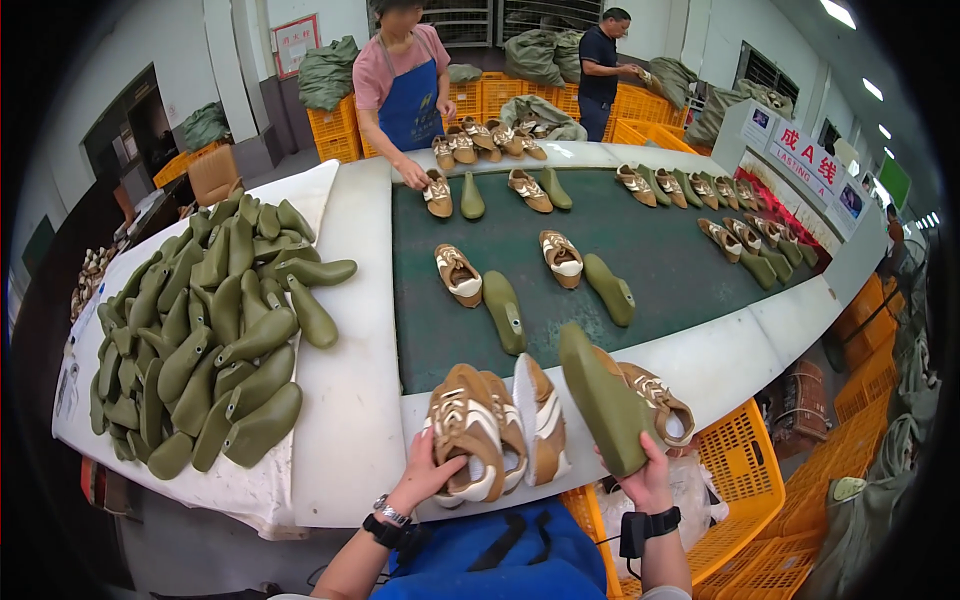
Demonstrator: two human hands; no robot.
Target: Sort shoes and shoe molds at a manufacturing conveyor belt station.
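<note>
Olive-green in the head view, a shoe last [603, 405] leans up from the right hand [645, 478], whose fingers and thumb are closed around its near end. Just behind it lies a brown laced shoe [650, 392]; whether the fingertips touch that too, I cannot tell. The left hand [428, 480] is part open, thumb and fingers spread against the near left side of a brown-and-white shoe [464, 425]; how firmly it grips is unclear. Between the hands, another shoe [545, 425] rests on its side. Well left of the left hand, many green lasts [222, 310] lie heaped. Beyond both hands runs a dark green belt [430, 345]; a yellow crate [752, 450] sits right of the right hand.
</note>
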